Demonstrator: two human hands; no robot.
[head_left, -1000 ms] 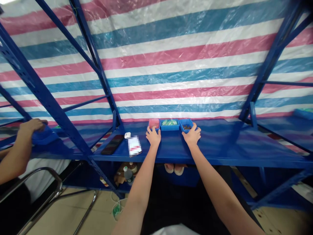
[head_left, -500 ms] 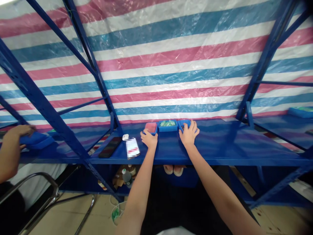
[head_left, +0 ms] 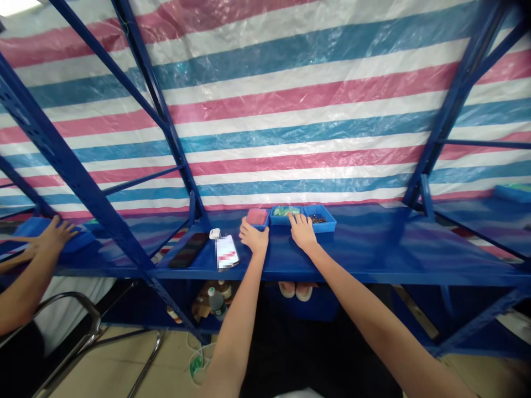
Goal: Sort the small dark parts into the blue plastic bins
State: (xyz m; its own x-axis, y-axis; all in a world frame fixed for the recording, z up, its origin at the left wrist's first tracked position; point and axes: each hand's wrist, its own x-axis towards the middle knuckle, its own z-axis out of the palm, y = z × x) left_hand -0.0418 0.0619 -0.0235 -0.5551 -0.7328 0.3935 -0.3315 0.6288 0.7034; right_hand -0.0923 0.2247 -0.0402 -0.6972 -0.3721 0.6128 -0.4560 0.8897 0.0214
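Note:
Three small blue trays stand in a row at the back of the blue shelf. My left hand [head_left: 254, 237] spans the front of the left tray [head_left: 260, 227], thumb on one side and fingers on the other; it holds a stack of pink pieces [head_left: 257, 216]. My right hand [head_left: 302, 230] lies with fingers stretched over the front rim of the middle tray [head_left: 275, 220], which holds green-and-white small packets [head_left: 286, 210]. Beside it, the right tray [head_left: 329, 227] contains small dark metallic pieces [head_left: 318, 219] too small to name.
A phone with a lit screen [head_left: 226, 251], a white earbud case [head_left: 214, 234] and a black slab [head_left: 188, 250] lie to the left on the shelf [head_left: 373, 243]. Blue posts [head_left: 440, 121] frame both sides. At far left a co-worker's hands [head_left: 53, 235] are over blue trays.
My right hand has left the right tray and moved left to the middle tray's front. The right tray's contents now show. My left hand stays at the left tray.

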